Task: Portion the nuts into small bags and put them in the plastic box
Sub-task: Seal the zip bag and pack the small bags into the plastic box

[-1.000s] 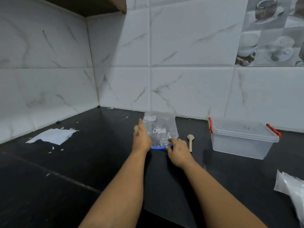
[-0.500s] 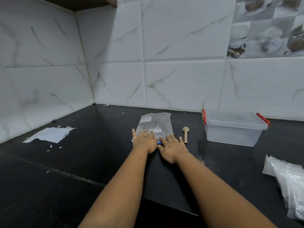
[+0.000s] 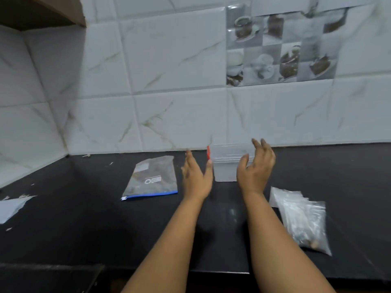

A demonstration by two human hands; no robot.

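A clear lidded plastic box (image 3: 225, 166) with a red latch stands at the back of the black counter (image 3: 84, 218), against the wall. My left hand (image 3: 195, 176) is at the box's left side and my right hand (image 3: 256, 168) is in front of its right part; both have straight, spread fingers and hold nothing. Whether either touches the box is not plain. A large zip bag (image 3: 152, 178) with a blue seal lies flat to the left of my left hand. A pile of small clear bags (image 3: 302, 216), one showing nuts, lies at the right.
Torn white paper (image 3: 10, 206) and scraps lie at the counter's left edge. Tiled walls close off the back and left. A dark cabinet underside (image 3: 38, 11) hangs at the top left. The counter's front edge runs along the bottom of the view.
Both hands let go of the large zip bag, which now lies flat, and moved right to either side of the plastic box. The view turned right; the wooden spoon is hidden.
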